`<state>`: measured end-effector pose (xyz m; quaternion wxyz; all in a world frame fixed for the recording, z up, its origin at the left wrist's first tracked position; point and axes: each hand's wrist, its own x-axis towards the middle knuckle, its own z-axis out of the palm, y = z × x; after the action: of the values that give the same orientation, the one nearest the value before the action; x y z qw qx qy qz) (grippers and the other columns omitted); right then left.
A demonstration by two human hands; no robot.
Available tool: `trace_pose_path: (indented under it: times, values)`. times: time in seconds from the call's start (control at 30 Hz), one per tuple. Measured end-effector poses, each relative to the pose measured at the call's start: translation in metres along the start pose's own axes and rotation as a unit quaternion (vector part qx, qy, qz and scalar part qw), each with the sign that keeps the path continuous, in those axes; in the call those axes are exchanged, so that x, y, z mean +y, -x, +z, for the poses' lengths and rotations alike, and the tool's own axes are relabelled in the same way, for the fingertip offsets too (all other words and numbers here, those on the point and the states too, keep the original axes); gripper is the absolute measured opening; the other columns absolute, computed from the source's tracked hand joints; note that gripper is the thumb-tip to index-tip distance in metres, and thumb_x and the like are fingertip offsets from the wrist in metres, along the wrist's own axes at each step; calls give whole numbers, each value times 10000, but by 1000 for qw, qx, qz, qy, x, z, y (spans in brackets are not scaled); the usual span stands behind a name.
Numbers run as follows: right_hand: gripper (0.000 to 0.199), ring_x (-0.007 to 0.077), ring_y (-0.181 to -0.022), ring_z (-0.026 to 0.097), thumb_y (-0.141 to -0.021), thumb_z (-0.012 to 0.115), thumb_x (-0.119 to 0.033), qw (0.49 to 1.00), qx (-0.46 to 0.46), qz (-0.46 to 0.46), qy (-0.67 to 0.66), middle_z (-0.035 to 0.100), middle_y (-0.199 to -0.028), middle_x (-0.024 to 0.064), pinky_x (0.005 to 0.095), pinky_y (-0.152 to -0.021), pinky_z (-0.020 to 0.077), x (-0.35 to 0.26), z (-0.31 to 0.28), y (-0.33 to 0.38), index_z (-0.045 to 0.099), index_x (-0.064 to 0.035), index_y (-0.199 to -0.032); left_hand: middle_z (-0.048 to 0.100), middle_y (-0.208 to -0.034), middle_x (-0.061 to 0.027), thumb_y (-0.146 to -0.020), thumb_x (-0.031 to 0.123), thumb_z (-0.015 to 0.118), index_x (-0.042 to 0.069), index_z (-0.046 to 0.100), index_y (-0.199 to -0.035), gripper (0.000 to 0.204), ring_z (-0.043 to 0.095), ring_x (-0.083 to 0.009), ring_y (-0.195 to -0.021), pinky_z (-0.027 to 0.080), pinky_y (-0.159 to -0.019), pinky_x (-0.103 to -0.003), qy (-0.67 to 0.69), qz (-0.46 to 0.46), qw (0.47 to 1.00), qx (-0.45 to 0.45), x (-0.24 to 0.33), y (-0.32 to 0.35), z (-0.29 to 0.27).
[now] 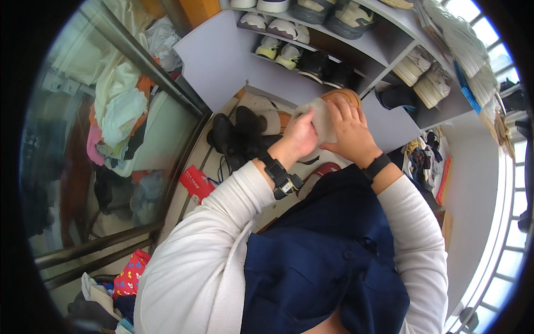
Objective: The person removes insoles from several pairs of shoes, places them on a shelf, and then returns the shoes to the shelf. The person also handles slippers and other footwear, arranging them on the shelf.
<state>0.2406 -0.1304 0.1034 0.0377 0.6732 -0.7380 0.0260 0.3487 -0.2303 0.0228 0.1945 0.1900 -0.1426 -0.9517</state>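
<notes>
Head view: the left hand is closed on a pale cloth, pressing it against a tan shoe that shows just past the fingertips. The right hand is clamped over the cloth and shoe from the other side, fingers spread across the top. Both are held up in front of the chest. Beyond the hands stands a grey shoe shelf; below the left hand, black shoes lie on the floor. To wipe well, I judge the right hand should hold the shoe firm while the left works the cloth in short strokes.
</notes>
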Motion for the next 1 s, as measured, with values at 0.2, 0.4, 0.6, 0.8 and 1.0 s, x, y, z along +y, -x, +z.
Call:
trace_pose_path:
  times: [0.2, 0.4, 0.6, 0.8, 1.0]
  values:
    - [1201, 360, -1060, 645, -613, 862, -436, 950, -237, 188, -79, 608, -1191, 242, 411, -788, 565, 0, 10, -2, 191, 94, -1457, 517, -1357, -143, -1063, 274, 324, -8, 421, -1334, 403, 472, -243, -1273, 359, -1093, -383, 236, 25, 971, 22, -24, -19, -9]
    - [644, 427, -837, 674, -857, 618, -195, 961, -186, 188, -80, 669, -875, 282, 488, -733, 548, 28, 41, -3, 310, 111, -1333, 496, -1368, -169, -1069, 252, 312, -34, 401, -1326, 395, 469, -303, -1300, 401, -1093, -418, 355, -40, 932, 55, -32, -26, -19]
    - [501, 479, -816, 631, -871, 570, -120, 977, -144, 112, -114, 647, -845, 306, 544, -723, 504, 83, 24, -8, 358, 47, -1293, 722, -936, -93, -964, 316, 607, 17, 671, -992, 307, 674, -155, -779, 552, -667, -274, -385, -259, 877, -124, 33, -37, -158]
    - [530, 480, -836, 623, -893, 566, -140, 970, -137, 89, -181, 638, -866, 315, 546, -741, 482, 99, -9, 11, 323, 7, -1341, 533, -1343, -256, -722, 376, 831, -111, 419, -1345, 892, 487, -402, -1281, 398, -1080, -388, -763, -26, 586, 271, 47, -115, -305]
    - [759, 490, -913, 622, -884, 659, -171, 949, -116, 133, -261, 625, -960, 342, 493, -804, 501, 100, -19, 30, 200, 10, -1461, 566, -1300, -267, -693, 362, 852, -108, 474, -1309, 862, 551, -363, -1221, 455, -1026, -381, -751, -27, 616, 236, 32, -153, -317]
